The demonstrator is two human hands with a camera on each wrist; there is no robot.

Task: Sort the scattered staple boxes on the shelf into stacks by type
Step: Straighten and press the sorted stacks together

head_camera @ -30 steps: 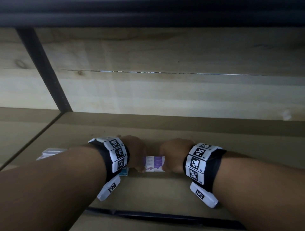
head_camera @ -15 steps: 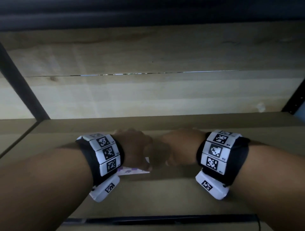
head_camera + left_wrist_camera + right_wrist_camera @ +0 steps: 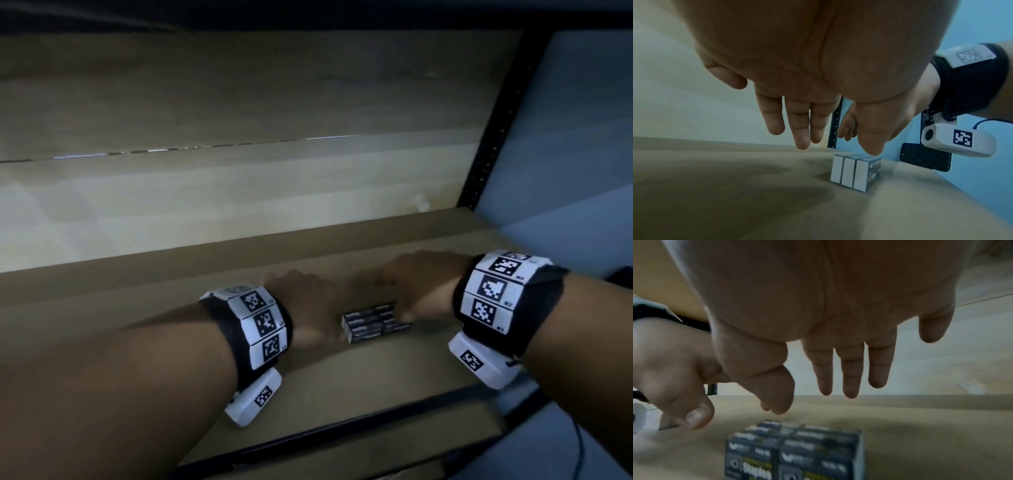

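Flanking a block of dark staple boxes (image 3: 375,322) low in the frame's centre, on the brown shelf board (image 3: 342,377).
Our left hand (image 3: 305,308) and right hand (image 3: 416,284) hang with straight, slack fingers, gripping nothing. We count three white box ends; one printed face reads "Staples".

Print on the dark staple boxes (image 3: 793,451) is blurred, cut by the frame's lower edge; the right hand (image 3: 419,284) hides the block's far corner.
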